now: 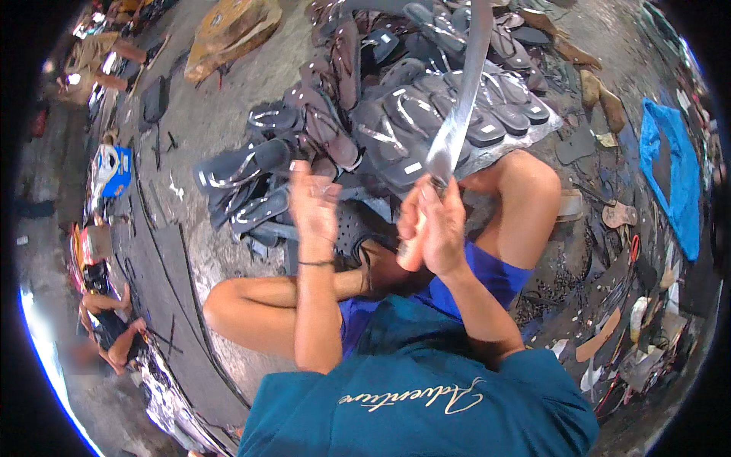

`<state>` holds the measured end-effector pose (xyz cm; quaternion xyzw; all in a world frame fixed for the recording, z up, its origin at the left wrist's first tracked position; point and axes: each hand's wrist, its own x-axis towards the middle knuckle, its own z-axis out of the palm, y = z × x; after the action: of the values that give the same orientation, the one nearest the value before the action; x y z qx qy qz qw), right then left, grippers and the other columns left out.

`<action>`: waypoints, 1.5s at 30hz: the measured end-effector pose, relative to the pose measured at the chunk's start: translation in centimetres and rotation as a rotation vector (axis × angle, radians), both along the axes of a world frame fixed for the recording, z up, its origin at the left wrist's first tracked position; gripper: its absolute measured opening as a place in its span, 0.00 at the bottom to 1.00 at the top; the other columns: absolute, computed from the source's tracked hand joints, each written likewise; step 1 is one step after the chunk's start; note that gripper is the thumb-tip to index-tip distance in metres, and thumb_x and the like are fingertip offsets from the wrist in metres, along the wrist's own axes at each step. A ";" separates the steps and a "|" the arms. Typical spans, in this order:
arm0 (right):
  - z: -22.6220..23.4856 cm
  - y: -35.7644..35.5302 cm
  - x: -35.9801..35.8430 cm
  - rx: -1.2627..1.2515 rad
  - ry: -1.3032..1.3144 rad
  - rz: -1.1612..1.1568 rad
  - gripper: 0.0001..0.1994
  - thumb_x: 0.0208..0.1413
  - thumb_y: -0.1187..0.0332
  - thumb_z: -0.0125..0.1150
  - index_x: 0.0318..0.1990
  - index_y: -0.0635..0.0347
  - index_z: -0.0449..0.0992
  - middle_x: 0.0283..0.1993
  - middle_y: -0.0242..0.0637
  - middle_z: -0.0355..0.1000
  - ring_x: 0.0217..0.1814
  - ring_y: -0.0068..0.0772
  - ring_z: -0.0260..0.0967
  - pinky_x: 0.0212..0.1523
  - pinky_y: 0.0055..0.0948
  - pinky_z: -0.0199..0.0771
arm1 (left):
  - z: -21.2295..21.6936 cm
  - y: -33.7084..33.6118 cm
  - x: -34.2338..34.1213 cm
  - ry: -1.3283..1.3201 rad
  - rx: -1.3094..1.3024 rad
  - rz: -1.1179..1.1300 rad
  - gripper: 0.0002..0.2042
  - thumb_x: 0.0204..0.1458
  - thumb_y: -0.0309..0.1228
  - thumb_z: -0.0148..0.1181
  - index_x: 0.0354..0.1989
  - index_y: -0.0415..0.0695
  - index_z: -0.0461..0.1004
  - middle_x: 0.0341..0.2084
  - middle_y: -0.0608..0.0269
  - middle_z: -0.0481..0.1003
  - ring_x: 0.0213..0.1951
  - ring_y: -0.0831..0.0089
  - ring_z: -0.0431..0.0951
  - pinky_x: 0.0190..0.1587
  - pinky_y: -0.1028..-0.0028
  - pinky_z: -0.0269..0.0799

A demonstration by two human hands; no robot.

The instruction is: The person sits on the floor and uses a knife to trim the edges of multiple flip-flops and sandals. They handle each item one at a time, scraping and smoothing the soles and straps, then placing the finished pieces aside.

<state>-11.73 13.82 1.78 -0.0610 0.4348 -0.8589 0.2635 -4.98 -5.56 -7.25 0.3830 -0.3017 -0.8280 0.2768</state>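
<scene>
- The right hand (pixel 435 228) gripped a long knife (pixel 455 122) tightly, blade raised over dark sandals (pixel 407 114)
- The left hand (pixel 314 209), blurred, was loosely open, apparently empty
- A slipping grip could have dropped the edge onto the bare knee (pixel 527 179)

A long, shiny, slightly curved metal knife (pixel 457 126) with a smooth, rounded, pale orange handle (pixel 412 250) was gripped by that handle, raised and tilted, its blade pointing away and running out of sight at the top. Dark grey flip-flops with glossy straps (pixel 263 156) lay in a loose, overlapping heap to the left of the knife, a brownish flip-flop (pixel 336 141) among them. Paler grey flip-flops (pixel 417 114) sat close together, soles down, beyond the knife.
</scene>
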 end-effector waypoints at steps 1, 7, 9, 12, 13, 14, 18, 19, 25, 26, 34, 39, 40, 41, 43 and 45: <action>-0.3 1.2 -0.1 0.073 0.036 -0.016 0.09 0.63 0.67 0.50 0.44 0.59 0.58 0.22 0.27 0.61 0.17 0.15 0.57 0.16 0.17 0.57 | -2.4 2.0 -0.8 0.236 0.149 -0.230 0.20 0.52 0.49 0.60 0.43 0.46 0.71 0.37 0.64 0.72 0.33 0.73 0.69 0.36 0.70 0.70; -1.5 6.9 2.4 0.404 0.068 0.075 0.14 0.60 0.72 0.52 0.51 0.62 0.61 0.29 0.28 0.63 0.22 0.15 0.60 0.22 0.18 0.63 | 1.4 8.6 -7.8 -0.008 0.325 -0.323 0.09 0.49 0.32 0.65 0.34 0.41 0.75 0.28 0.65 0.77 0.28 0.70 0.78 0.34 0.70 0.76; -1.0 8.9 3.4 0.507 0.048 0.096 0.15 0.61 0.70 0.51 0.54 0.60 0.63 0.27 0.30 0.66 0.24 0.16 0.65 0.23 0.18 0.66 | 3.5 7.8 -6.6 0.007 0.305 -0.324 0.08 0.50 0.33 0.63 0.35 0.44 0.75 0.29 0.65 0.77 0.30 0.71 0.79 0.34 0.71 0.77; -1.0 10.3 5.3 0.734 0.208 0.211 0.16 0.62 0.66 0.51 0.54 0.61 0.63 0.26 0.37 0.70 0.26 0.28 0.71 0.27 0.28 0.70 | 3.6 5.3 -4.2 -0.049 0.255 -0.315 0.09 0.51 0.36 0.63 0.34 0.44 0.74 0.29 0.64 0.77 0.29 0.70 0.79 0.33 0.70 0.77; -1.3 10.4 5.7 0.799 0.259 0.236 0.16 0.62 0.66 0.51 0.54 0.62 0.63 0.26 0.39 0.70 0.26 0.33 0.72 0.28 0.31 0.70 | 3.0 4.3 -4.0 -0.089 0.271 -0.366 0.11 0.51 0.38 0.63 0.34 0.44 0.74 0.29 0.63 0.77 0.30 0.71 0.79 0.33 0.70 0.77; -1.5 10.3 6.1 0.862 0.311 0.260 0.16 0.62 0.65 0.51 0.54 0.62 0.63 0.26 0.41 0.71 0.26 0.37 0.73 0.29 0.34 0.71 | 2.5 4.1 -3.5 -0.091 0.256 -0.344 0.12 0.52 0.40 0.62 0.36 0.44 0.74 0.32 0.62 0.78 0.33 0.71 0.79 0.36 0.71 0.76; -2.0 9.9 6.6 0.919 0.434 0.288 0.15 0.61 0.64 0.52 0.50 0.63 0.64 0.28 0.50 0.72 0.31 0.53 0.74 0.31 0.42 0.71 | 3.3 4.9 -3.5 -0.029 0.196 -0.281 0.13 0.53 0.41 0.62 0.38 0.45 0.75 0.34 0.61 0.78 0.35 0.73 0.79 0.39 0.73 0.75; -2.4 9.7 6.5 0.930 0.464 0.291 0.15 0.60 0.64 0.52 0.49 0.63 0.64 0.28 0.51 0.72 0.31 0.55 0.73 0.31 0.43 0.71 | 3.6 5.0 -3.4 -0.029 0.181 -0.268 0.12 0.53 0.41 0.62 0.38 0.45 0.75 0.34 0.62 0.78 0.34 0.73 0.79 0.39 0.73 0.75; -3.9 6.8 3.6 0.974 0.598 0.346 0.14 0.61 0.64 0.51 0.43 0.66 0.61 0.24 0.53 0.71 0.31 0.62 0.71 0.28 0.49 0.68 | 3.7 5.5 -3.1 -0.059 0.193 -0.195 0.11 0.53 0.37 0.61 0.39 0.44 0.74 0.33 0.63 0.78 0.34 0.72 0.78 0.38 0.73 0.75; -4.0 6.1 2.9 0.994 0.592 0.363 0.14 0.61 0.64 0.51 0.44 0.67 0.61 0.24 0.53 0.71 0.31 0.61 0.71 0.28 0.49 0.68 | 2.8 5.7 -3.0 -0.038 0.211 -0.195 0.11 0.53 0.37 0.61 0.39 0.43 0.74 0.33 0.63 0.78 0.34 0.73 0.78 0.39 0.73 0.75; -4.5 3.6 0.7 1.188 0.641 0.410 0.24 0.62 0.58 0.49 0.50 0.78 0.62 0.27 0.52 0.73 0.34 0.59 0.72 0.34 0.49 0.71 | 1.5 6.8 -2.2 0.001 0.278 -0.158 0.14 0.52 0.35 0.62 0.43 0.40 0.72 0.36 0.62 0.75 0.36 0.71 0.78 0.39 0.72 0.76; -5.4 2.2 -1.7 1.267 0.626 0.527 0.23 0.60 0.58 0.50 0.52 0.74 0.65 0.33 0.55 0.73 0.39 0.62 0.71 0.40 0.50 0.70 | 0.5 7.6 -1.9 0.058 0.335 -0.148 0.14 0.52 0.35 0.61 0.43 0.41 0.71 0.36 0.63 0.75 0.35 0.71 0.78 0.38 0.73 0.77; -5.7 1.9 -2.4 1.298 0.625 0.560 0.23 0.60 0.58 0.51 0.52 0.73 0.66 0.36 0.56 0.74 0.41 0.62 0.71 0.42 0.50 0.70 | 0.8 7.9 -2.0 0.042 0.368 -0.137 0.13 0.52 0.35 0.61 0.42 0.41 0.71 0.35 0.64 0.76 0.33 0.72 0.79 0.36 0.74 0.77; -7.0 1.9 -2.9 1.255 0.685 0.542 0.21 0.60 0.60 0.51 0.52 0.71 0.67 0.39 0.56 0.73 0.45 0.60 0.70 0.44 0.48 0.69 | 0.8 7.9 -2.1 0.072 0.385 -0.135 0.13 0.52 0.35 0.61 0.42 0.41 0.71 0.35 0.64 0.76 0.33 0.72 0.79 0.37 0.74 0.77; -9.4 1.8 -3.8 1.162 0.805 0.516 0.17 0.60 0.64 0.51 0.51 0.67 0.69 0.46 0.56 0.72 0.52 0.56 0.68 0.49 0.43 0.66 | 0.4 7.9 -1.9 0.128 0.421 -0.122 0.13 0.53 0.35 0.60 0.42 0.42 0.71 0.35 0.64 0.76 0.34 0.73 0.79 0.37 0.75 0.77; -9.7 1.2 -5.0 1.103 0.931 0.548 0.19 0.59 0.62 0.50 0.54 0.61 0.68 0.55 0.52 0.68 0.58 0.57 0.63 0.56 0.43 0.63 | -0.6 7.5 -1.5 0.165 0.457 -0.143 0.12 0.54 0.36 0.60 0.42 0.43 0.71 0.36 0.63 0.76 0.34 0.73 0.79 0.39 0.75 0.78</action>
<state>-16.78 15.06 -7.88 -0.3814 0.8353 -0.3078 0.2490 -6.48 1.98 -7.87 0.3446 -0.1094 -0.9206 0.1476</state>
